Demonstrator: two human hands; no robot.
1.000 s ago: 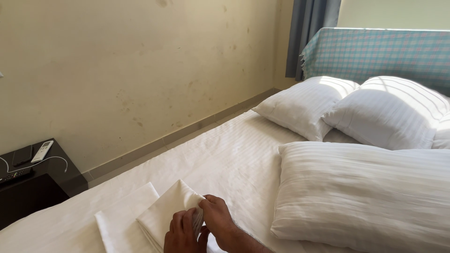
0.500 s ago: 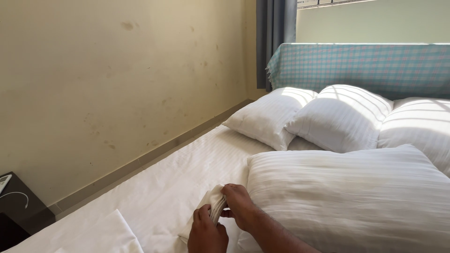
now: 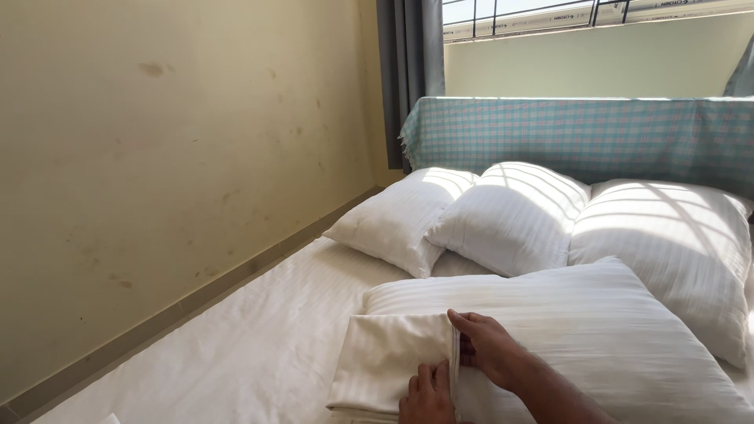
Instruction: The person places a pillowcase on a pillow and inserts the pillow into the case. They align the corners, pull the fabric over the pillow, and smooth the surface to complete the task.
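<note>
A folded white striped cloth lies at the near-left corner of a large white pillow, partly on the white bed sheet. My right hand grips the cloth's right edge, fingers curled over it. My left hand presses on the same edge lower down, at the bottom of the view, with its fingers laid against the fold.
Three white pillows lean against a headboard covered by a green checked cloth. A yellowish wall runs along the bed's left side. A dark curtain hangs by the window at the back.
The view has swung right and up the bed; the side table at left is gone from sight. Both hands have carried the folded cloth from the sheet onto the large pillow's corner.
</note>
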